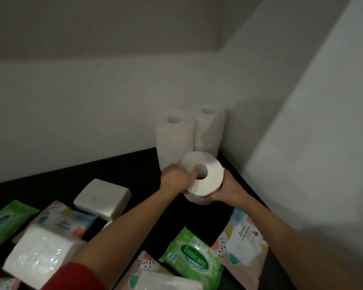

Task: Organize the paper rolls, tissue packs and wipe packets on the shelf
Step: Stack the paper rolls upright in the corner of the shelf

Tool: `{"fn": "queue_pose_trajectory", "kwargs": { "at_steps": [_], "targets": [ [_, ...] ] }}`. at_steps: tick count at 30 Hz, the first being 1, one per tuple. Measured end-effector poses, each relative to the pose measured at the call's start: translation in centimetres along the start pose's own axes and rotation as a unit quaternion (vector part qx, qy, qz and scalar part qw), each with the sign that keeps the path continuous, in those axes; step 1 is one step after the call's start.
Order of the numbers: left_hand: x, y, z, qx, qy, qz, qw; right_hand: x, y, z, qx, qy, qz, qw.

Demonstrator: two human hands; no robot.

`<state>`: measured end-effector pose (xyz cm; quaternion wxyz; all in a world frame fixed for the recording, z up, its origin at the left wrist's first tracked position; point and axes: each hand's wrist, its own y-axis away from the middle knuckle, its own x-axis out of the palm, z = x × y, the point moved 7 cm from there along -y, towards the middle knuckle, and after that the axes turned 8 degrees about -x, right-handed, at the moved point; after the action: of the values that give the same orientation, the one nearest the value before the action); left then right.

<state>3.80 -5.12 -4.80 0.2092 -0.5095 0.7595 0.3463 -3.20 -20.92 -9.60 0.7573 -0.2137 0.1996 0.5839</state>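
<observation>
Both hands hold a white paper roll (pixel 210 176) near the shelf's back right corner. My left hand (pixel 176 178) grips it from the left with a finger in the core hole. My right hand (pixel 226 190) cups it from the lower right; another roll (pixel 194 200) seems to sit beneath it. Two stacks of white rolls (pixel 174 139) (pixel 208 126) stand behind, against the wall corner. Tissue packs (pixel 103 198) (pixel 40 256) and wipe packets, green (pixel 194 262) and patterned (pixel 242 245), lie on the black shelf (pixel 134 174).
White walls close the shelf at the back (pixel 92 111) and on the right (pixel 302 143). More packets lie at the left: a green one (pixel 6 222) and a patterned one (pixel 65 221). Another tissue pack (pixel 168 281) lies at the bottom edge.
</observation>
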Motion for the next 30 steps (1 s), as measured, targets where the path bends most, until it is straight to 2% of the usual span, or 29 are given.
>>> {"fn": "queue_pose_trajectory", "kwargs": {
  "at_steps": [2,7,11,16,21,30],
  "targets": [
    [0.9,-0.7,0.0,-0.008,0.002,0.015,1.0,-0.2,-0.1,-0.4,0.02,-0.048,0.004,0.999],
    [2.1,-1.7,1.0,-0.004,0.142,0.082,0.987,-0.3,-0.7,-2.1,0.071,-0.106,-0.006,0.992],
    [3.1,-2.1,2.1,-0.018,0.157,0.128,0.979,-0.2,-1.3,-2.3,0.067,-0.118,-0.002,0.991],
    [3.4,-1.9,1.9,0.022,0.126,0.1,0.987,-0.3,-1.7,-2.4,0.058,-0.131,-0.015,0.99],
    [3.4,-2.2,1.6,0.019,0.137,0.064,0.988,-0.6,-2.0,-2.3,0.056,-0.14,-0.011,0.989],
    [3.5,-2.3,1.4,0.015,0.148,0.067,0.987,-0.5,-2.4,-2.1,0.057,-0.145,-0.004,0.988]
  ]
}}
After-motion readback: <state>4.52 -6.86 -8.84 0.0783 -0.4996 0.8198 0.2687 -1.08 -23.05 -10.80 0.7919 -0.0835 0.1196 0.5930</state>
